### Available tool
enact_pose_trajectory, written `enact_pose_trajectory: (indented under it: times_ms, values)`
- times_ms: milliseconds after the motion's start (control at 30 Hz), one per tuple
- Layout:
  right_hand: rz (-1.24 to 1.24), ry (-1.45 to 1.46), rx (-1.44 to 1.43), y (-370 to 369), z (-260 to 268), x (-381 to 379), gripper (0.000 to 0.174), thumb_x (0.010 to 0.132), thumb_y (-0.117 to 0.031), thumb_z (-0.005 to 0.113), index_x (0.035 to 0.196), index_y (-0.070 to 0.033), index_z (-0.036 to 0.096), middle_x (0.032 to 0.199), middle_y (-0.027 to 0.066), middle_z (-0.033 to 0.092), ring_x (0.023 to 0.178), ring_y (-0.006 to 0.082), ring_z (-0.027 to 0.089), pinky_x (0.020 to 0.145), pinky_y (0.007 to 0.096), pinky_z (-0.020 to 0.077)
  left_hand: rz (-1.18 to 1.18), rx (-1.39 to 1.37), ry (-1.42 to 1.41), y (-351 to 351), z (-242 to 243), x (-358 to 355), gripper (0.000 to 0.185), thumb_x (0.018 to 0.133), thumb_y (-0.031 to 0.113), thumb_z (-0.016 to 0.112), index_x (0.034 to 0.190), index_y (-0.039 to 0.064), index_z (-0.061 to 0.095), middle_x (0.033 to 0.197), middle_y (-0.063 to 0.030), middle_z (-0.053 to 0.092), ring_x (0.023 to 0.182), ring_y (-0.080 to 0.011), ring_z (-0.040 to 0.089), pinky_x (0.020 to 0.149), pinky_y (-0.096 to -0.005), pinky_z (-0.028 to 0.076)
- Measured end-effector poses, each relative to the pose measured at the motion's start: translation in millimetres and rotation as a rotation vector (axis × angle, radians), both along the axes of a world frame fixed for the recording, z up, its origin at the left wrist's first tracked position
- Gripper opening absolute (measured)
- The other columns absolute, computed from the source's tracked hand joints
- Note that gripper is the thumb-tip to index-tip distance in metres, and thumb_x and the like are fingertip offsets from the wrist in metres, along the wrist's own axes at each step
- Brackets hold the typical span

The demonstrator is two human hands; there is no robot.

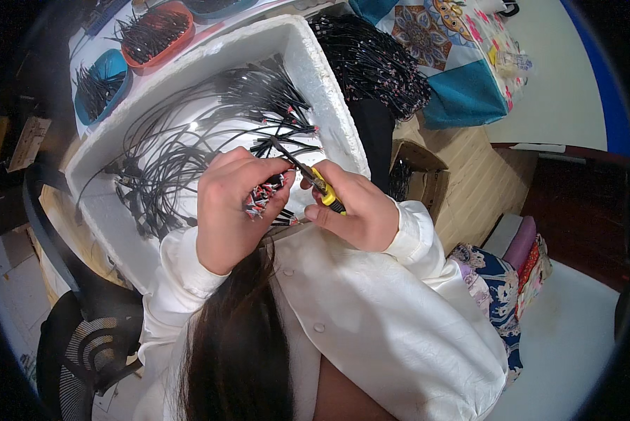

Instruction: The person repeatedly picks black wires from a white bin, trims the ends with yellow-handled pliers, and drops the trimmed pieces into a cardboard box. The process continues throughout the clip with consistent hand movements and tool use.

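My left hand (228,197) is closed around a bundle of black cables (262,199), whose stripped ends show red and white wires. In my right hand (359,208) is a hand tool with a yellow and black grip (322,185); it looks like wire strippers or pliers, but its jaws are partly hidden. Its dark metal end reaches up and left, beside my left thumb and fingertips. Both hands are over the near edge of a white styrofoam box (341,105). Inside the box lie many black cables (162,163) with connectors at the left and bare wire ends at the right.
Teal (123,66) and orange tubs (188,34) of short black cables stand beyond the box. A large heap of black cables (372,63) lies behind it to the right. An open cardboard box (438,184) sits on the floor. At the left is a black mesh chair (91,342).
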State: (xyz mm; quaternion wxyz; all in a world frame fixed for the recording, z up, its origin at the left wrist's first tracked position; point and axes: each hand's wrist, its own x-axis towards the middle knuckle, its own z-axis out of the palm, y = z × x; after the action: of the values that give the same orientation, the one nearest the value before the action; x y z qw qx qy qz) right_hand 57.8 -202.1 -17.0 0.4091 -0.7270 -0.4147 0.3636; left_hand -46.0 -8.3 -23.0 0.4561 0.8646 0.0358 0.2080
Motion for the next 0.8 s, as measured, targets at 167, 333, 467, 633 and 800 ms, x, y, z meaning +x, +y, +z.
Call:
enact_pose_trajectory:
  times_ms: [167,333,467,633,800]
  values:
    - [0.02,-0.099,-0.038,-3.3,-0.6,1.5,0.032,0.093,-0.009,0.067,0.118,0.001,0.048,0.09,0.0152,0.056,0.079,0.0299,0.056,0.073,0.0364,0.0465,-0.022,-0.002,-0.009,1.6,1.8,0.0,0.022,0.071,-0.002,0.079,0.091,0.004,0.073,0.073,-0.0095,0.065,0.069,-0.0289,0.06,0.065,-0.0374,0.046]
    - [0.051,-0.118,-0.023,-2.1,-6.5,5.8,0.022,0.093,-0.005,0.063,0.111,0.001,0.051,0.087,0.0136,0.057,0.075,0.0279,0.057,0.069,0.0356,0.0464,-0.043,-0.013,0.008,1.2,1.8,-0.6,0.023,0.071,-0.003,0.079,0.092,0.004,0.073,0.074,-0.0098,0.065,0.067,-0.0281,0.059,0.064,-0.0368,0.046]
    - [-0.04,0.288,-0.138,-0.2,-8.4,3.9,0.019,0.094,-0.007,0.062,0.111,-0.001,0.055,0.09,0.0046,0.057,0.076,0.0152,0.056,0.069,0.0313,0.0462,0.001,-0.096,0.057,-1.6,1.9,-0.7,0.023,0.072,-0.004,0.079,0.093,0.003,0.073,0.075,-0.0092,0.065,0.067,-0.0262,0.059,0.064,-0.0357,0.047]
    - [-0.161,0.793,0.061,2.0,-9.5,-10.5,0.027,0.095,-0.011,0.063,0.118,-0.004,0.052,0.092,-0.0007,0.053,0.081,0.0082,0.051,0.073,0.0257,0.0444,0.115,-0.108,0.021,-7.0,2.1,-1.4,0.028,0.069,-0.004,0.079,0.095,0.004,0.073,0.076,-0.0079,0.064,0.069,-0.0257,0.059,0.066,-0.0352,0.047]
    - [-0.158,0.57,0.094,4.6,-10.4,-17.3,0.032,0.093,-0.012,0.064,0.118,-0.002,0.048,0.087,0.0046,0.053,0.077,0.0146,0.052,0.072,0.0293,0.0438,0.117,0.03,-0.044,-10.0,1.1,-1.6,0.033,0.066,-0.003,0.081,0.097,0.006,0.071,0.077,-0.0068,0.065,0.07,-0.026,0.059,0.067,-0.0361,0.045]
